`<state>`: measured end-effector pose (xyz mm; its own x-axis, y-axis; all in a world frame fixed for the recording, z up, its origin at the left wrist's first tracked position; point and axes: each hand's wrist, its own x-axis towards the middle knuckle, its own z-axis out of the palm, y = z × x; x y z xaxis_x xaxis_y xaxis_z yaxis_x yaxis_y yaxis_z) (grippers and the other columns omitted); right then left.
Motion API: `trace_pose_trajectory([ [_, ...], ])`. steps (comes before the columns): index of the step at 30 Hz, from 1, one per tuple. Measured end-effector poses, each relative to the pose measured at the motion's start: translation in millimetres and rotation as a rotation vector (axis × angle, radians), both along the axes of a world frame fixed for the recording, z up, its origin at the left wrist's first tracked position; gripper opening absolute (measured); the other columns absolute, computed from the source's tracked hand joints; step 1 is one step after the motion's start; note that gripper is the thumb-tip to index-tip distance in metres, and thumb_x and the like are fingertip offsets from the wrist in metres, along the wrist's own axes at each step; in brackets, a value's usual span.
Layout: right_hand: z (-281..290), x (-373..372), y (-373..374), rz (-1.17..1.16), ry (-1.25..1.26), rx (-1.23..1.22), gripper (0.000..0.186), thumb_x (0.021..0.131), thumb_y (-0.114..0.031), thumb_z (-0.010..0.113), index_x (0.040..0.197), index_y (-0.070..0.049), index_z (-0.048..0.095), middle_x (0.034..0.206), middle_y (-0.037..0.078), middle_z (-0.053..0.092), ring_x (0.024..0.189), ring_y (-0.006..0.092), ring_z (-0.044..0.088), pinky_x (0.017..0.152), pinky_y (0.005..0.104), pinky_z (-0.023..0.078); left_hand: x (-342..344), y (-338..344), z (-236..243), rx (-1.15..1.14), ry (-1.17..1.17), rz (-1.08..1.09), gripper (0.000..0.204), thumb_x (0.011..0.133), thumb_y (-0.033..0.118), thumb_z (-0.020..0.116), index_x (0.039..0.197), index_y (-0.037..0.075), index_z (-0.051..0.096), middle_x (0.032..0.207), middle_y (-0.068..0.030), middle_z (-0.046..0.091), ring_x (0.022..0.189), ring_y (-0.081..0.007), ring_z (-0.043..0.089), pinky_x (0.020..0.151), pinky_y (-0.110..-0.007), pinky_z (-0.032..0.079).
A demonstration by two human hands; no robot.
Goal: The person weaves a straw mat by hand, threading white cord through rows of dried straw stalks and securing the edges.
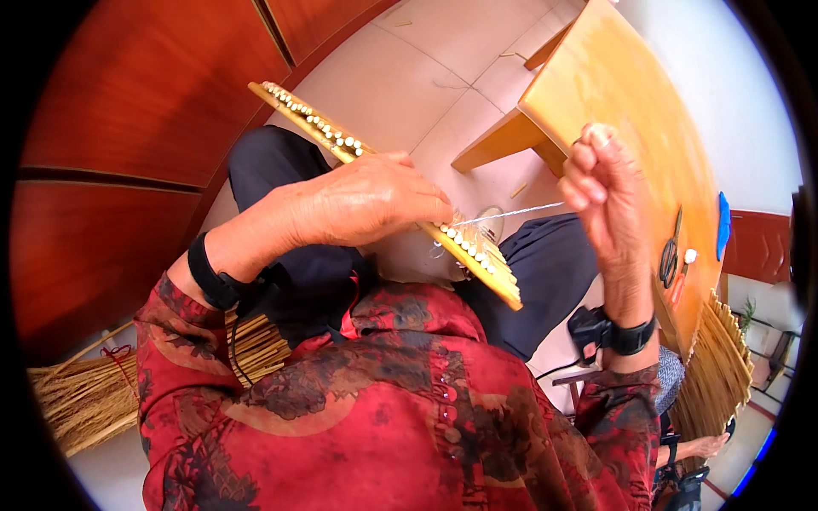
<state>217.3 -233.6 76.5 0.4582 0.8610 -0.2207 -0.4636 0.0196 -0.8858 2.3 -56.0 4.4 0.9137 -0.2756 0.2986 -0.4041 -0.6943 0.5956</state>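
Observation:
A narrow row of pale straw stalks (486, 264), their cut ends side by side along a yellow edge, lies slantwise above my lap. My left hand (366, 200) is closed over its middle and covers part of the row. Out from the stalks, just beside my left fingertips, a white thread (515, 211) runs nearly straight toward my right hand (605, 183). That hand is raised off to the right near the table corner, its fingers curled tight around the thread. Small loose loops of thread hang at the stalk ends. Whether a needle is there I cannot tell.
At right stands a wooden table (622, 85) bearing scissors (669, 260), a red-handled tool (679, 285) and a blue item (723, 226). Bundled straw (85, 404) lies at left. Another person's hand (707, 444) is by a straw mat (716, 366). Red cabinets (128, 102) rise at left.

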Motion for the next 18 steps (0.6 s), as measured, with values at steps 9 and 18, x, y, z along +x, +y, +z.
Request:
trace_pose_trajectory([
  [9,-6,46,18,-0.11,-0.598,-0.03,0.015,0.095,-0.017,0.058,0.101,-0.005,0.062,0.073,-0.005,0.052,0.052,0.0004,0.037,0.045,0.0167,0.03,-5,-7,-2,-0.07,0.076,-0.079,0.029,0.079,0.005,0.062,0.107,0.009,0.06,0.102,-0.0059,0.064,0.096,-0.0243,0.061,0.095,-0.045,0.04],
  [18,-46,-31,-3,0.851,-0.985,-0.461,0.031,0.08,-0.013,0.07,0.11,-0.008,0.065,0.071,0.012,0.058,0.064,0.0231,0.057,0.061,0.0341,0.046,-31,-32,-11,0.08,0.022,0.218,0.03,0.078,0.011,0.068,0.107,0.011,0.061,0.104,-0.006,0.063,0.107,-0.0216,0.059,0.104,-0.052,0.034],
])
